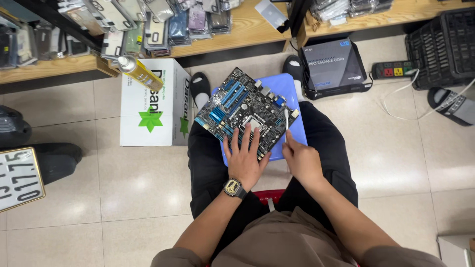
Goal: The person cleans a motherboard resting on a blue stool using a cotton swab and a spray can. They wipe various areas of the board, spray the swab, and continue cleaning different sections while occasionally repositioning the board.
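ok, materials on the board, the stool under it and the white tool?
Circuit board: dark laminate, matte, with blue plastic slots and shiny metal parts. Stool: blue moulded plastic by its smooth, even colour. White tool in the right hand: thin, likely plastic; too small to be sure. Left hand presses on the board.

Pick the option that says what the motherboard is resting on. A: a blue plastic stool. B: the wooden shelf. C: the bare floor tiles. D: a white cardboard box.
A: the motherboard lies on the blue plastic stool between the person's legs, steadied by the left hand, while the right hand holds a thin white tool over it.
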